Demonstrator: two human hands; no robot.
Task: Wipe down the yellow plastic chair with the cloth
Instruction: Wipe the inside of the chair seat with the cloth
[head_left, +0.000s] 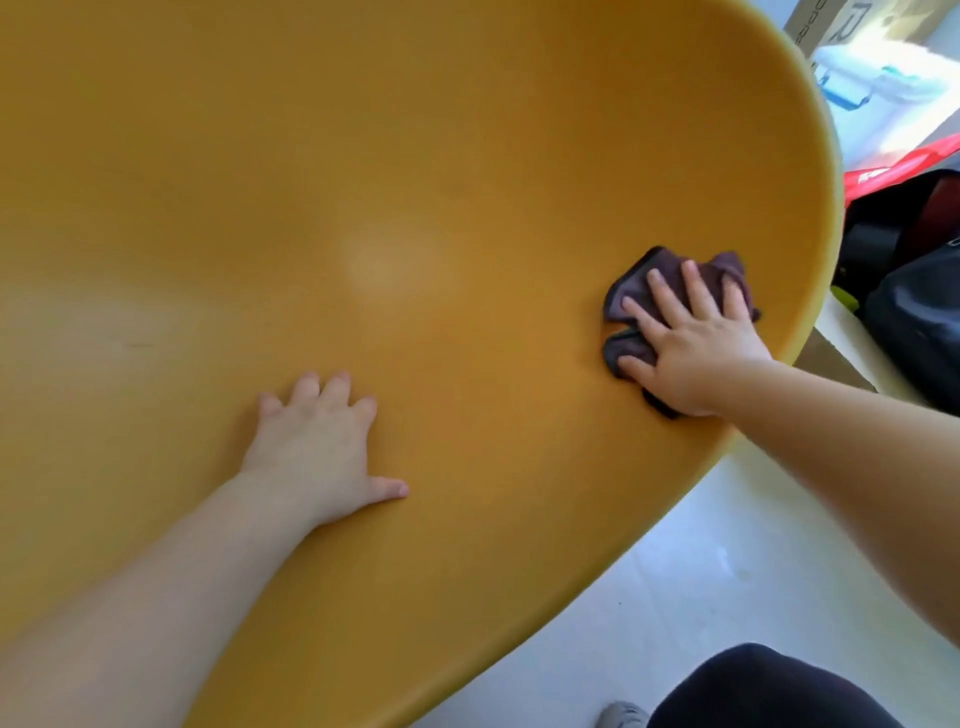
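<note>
Cloth (628, 299), dark and crumpled, under right hand (696, 338), fingers splayed; left hand (317, 447) flat, wide, on smooth curved chair (415, 182).

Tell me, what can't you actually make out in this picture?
- Chair: legs and overall shape are cut off by the head view's edges.
- Cloth: the right hand covers most of it.
- Surface under the left hand: hidden by the palm.
- Box lettering: blurred and cut off.
- Bags: partly behind the chair rim.

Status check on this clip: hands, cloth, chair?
Right hand flat, pressing cloth near chair rim. Left hand open, bracing the seat. Nothing in the way.
</note>
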